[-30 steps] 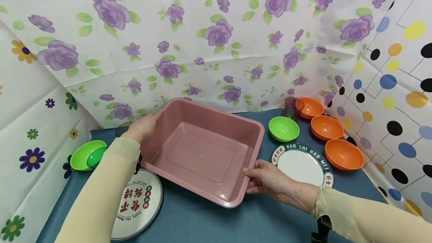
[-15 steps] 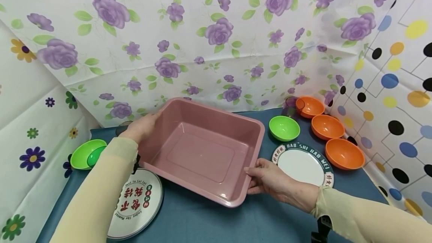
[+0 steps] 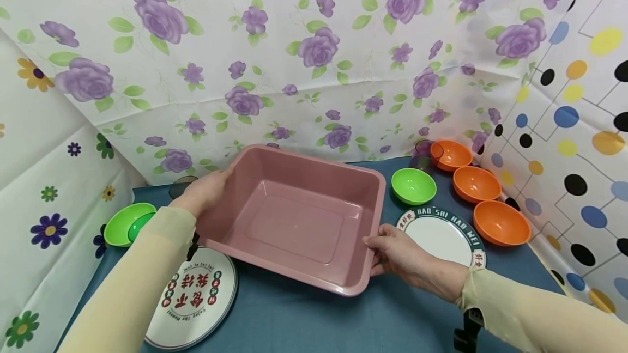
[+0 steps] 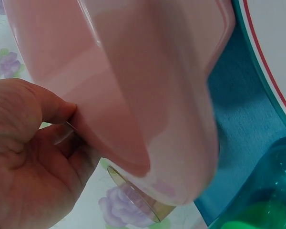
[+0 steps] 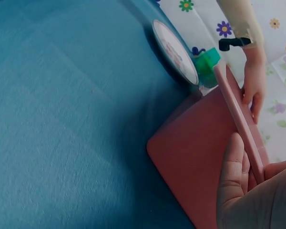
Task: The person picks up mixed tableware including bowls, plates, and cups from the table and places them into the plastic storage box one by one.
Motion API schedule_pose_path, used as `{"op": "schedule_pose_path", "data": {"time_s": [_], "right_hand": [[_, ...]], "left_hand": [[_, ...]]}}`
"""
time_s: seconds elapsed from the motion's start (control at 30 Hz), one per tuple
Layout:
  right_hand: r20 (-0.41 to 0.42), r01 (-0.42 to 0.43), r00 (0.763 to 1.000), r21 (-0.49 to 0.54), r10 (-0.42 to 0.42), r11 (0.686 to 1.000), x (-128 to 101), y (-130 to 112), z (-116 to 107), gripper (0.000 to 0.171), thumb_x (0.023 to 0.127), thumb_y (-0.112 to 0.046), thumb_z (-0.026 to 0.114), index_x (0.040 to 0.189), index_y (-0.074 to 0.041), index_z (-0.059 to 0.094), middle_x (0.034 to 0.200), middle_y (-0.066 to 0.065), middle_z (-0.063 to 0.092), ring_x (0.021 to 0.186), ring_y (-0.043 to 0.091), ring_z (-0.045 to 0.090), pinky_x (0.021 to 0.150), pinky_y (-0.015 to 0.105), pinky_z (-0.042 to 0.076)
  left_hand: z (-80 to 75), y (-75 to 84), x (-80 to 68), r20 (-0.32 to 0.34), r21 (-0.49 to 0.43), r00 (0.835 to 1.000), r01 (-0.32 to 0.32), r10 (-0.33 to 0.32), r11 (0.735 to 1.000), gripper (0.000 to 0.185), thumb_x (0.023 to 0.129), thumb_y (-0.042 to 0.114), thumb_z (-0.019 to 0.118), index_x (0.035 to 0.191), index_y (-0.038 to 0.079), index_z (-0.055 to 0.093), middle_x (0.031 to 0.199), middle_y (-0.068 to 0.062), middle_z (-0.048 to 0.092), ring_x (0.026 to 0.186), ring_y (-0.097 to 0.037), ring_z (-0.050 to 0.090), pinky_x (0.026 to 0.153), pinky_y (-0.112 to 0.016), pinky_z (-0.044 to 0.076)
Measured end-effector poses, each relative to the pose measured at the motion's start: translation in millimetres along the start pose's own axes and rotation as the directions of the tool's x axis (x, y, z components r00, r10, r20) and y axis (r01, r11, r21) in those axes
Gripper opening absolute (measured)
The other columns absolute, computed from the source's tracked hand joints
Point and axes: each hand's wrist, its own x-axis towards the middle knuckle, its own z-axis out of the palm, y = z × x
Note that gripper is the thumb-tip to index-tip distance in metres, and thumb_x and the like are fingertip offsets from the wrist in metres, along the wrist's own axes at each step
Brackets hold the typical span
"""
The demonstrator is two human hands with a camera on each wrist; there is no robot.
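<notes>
A pink rectangular plastic basin [image 3: 294, 227] is at the middle of the blue-covered table, turned at a slant, its inside facing up and bare. My left hand [image 3: 205, 189] grips its left rim; in the left wrist view the thumb [image 4: 57, 109] pinches the rim near a corner. My right hand [image 3: 404, 255] holds the right rim, thumb on the inner side. In the right wrist view, other fingers [image 5: 233, 164] lie against the outer wall under the rim. Whether the basin's underside touches the table is hard to tell.
Left are stacked white plates [image 3: 196, 298], a green bowl [image 3: 118, 225] with a green cup [image 3: 139, 226], and a dark clear cup [image 3: 180, 185]. Right are a green bowl [image 3: 414, 186], several orange bowls [image 3: 501, 223], a purple cup [image 3: 421, 156] and a plate [image 3: 436, 238]. Patterned sheets [image 3: 304, 59] stand behind.
The basin has turned slightly, its near right corner shifting right and a little away. My right hand has moved right with it, and my left hand a little left. Both still hold the rim.
</notes>
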Motion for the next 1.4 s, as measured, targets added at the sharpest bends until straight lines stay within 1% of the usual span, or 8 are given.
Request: {"op": "schedule_pose_path", "data": {"time_s": [0.23, 0.6, 0.77, 0.9, 1.0, 1.1, 1.27, 1.4], "right_hand": [[-0.057, -0.013, 0.998, -0.029, 0.011, 0.999, 6, -4, -9, 0.032, 0.106, -0.020, 0.054, 0.126, 0.001, 0.040, 0.100, 0.022, 0.064, 0.076, 0.021, 0.068, 0.070, 0.035, 0.062], [-0.110, 0.002, 0.994, -0.143, -0.018, 0.990, 18, -13, -31, 0.036, 0.106, -0.021, 0.054, 0.128, 0.001, 0.037, 0.101, 0.021, 0.060, 0.075, 0.022, 0.064, 0.066, 0.034, 0.061], [-0.137, 0.046, 0.987, -0.264, -0.085, 0.963, 25, -18, -39, 0.050, 0.107, -0.019, 0.050, 0.146, 0.003, 0.028, 0.100, 0.021, 0.059, 0.074, 0.023, 0.062, 0.061, 0.034, 0.057], [-0.165, 0.097, 0.971, -0.389, -0.173, 0.916, 31, -19, -43, 0.069, 0.108, -0.017, 0.045, 0.164, -0.006, 0.006, 0.123, 0.029, 0.057, 0.083, 0.029, 0.065, 0.060, 0.037, 0.055], [-0.134, 0.166, 0.957, -0.474, -0.257, 0.865, 37, -18, -47, 0.073, 0.108, -0.014, 0.041, 0.165, -0.011, -0.004, 0.158, 0.028, 0.033, 0.123, 0.037, 0.057, 0.090, 0.048, 0.056], [-0.119, 0.212, 0.937, -0.556, -0.329, 0.803, 45, -16, -51, 0.069, 0.108, -0.013, 0.038, 0.165, -0.012, 0.000, 0.169, 0.019, 0.011, 0.147, 0.039, 0.030, 0.114, 0.057, 0.035], [-0.178, 0.175, 0.909, -0.659, -0.377, 0.732, 57, -16, -58, 0.067, 0.106, -0.015, 0.036, 0.166, -0.015, 0.006, 0.167, 0.016, 0.020, 0.143, 0.038, 0.038, 0.114, 0.059, 0.033], [-0.198, 0.150, 0.899, -0.698, -0.391, 0.700, 63, -17, -62, 0.070, 0.107, -0.023, 0.042, 0.166, -0.017, 0.006, 0.164, 0.020, 0.029, 0.135, 0.041, 0.048, 0.108, 0.060, 0.041]], "left_hand": [[3.6, 1.0, -1.7, -0.028, 0.113, 0.996, -0.076, 0.080, 0.991, 0.055, 0.110, 0.003, 0.032, 0.162, -0.001, 0.014, 0.150, -0.040, 0.036, 0.138, -0.054, 0.038, 0.109, -0.064, 0.036], [5.7, 7.7, -6.7, 0.023, 0.071, 0.998, -0.067, 0.065, 0.995, 0.065, 0.108, 0.004, 0.041, 0.161, -0.005, 0.005, 0.148, -0.043, 0.034, 0.131, -0.053, 0.046, 0.097, -0.058, 0.047], [9.8, 9.1, -7.9, 0.044, 0.041, 0.998, -0.054, 0.052, 0.998, 0.068, 0.108, 0.006, 0.041, 0.161, -0.005, 0.000, 0.146, -0.043, 0.037, 0.118, -0.047, 0.057, 0.089, -0.054, 0.050], [13.9, 11.6, -10.3, 0.045, 0.032, 0.998, -0.051, 0.049, 0.998, 0.069, 0.109, 0.008, 0.042, 0.161, -0.005, -0.001, 0.141, -0.042, 0.042, 0.111, -0.043, 0.061, 0.088, -0.053, 0.049], [17.1, 13.1, -14.1, 0.043, 0.018, 0.999, -0.023, 0.022, 1.000, 0.070, 0.109, 0.010, 0.040, 0.162, 0.000, -0.005, 0.143, -0.043, 0.037, 0.111, -0.045, 0.060, 0.089, -0.054, 0.050], [20.2, 15.0, -17.8, 0.034, 0.022, 0.999, -0.025, 0.024, 0.999, 0.070, 0.110, 0.009, 0.037, 0.161, 0.000, -0.009, 0.142, -0.045, 0.033, 0.110, -0.046, 0.058, 0.088, -0.054, 0.050], [30.0, 17.6, -22.9, 0.009, 0.007, 1.000, -0.021, 0.021, 1.000, 0.068, 0.110, 0.011, 0.033, 0.160, -0.002, -0.012, 0.141, -0.045, 0.032, 0.097, -0.042, 0.064, 0.081, -0.051, 0.053], [40.5, 17.1, -27.7, -0.018, 0.005, 1.000, -0.014, 0.015, 1.000, 0.070, 0.111, 0.014, 0.033, 0.159, -0.002, -0.014, 0.144, -0.044, 0.036, 0.108, -0.046, 0.064, 0.083, -0.051, 0.054]]}}
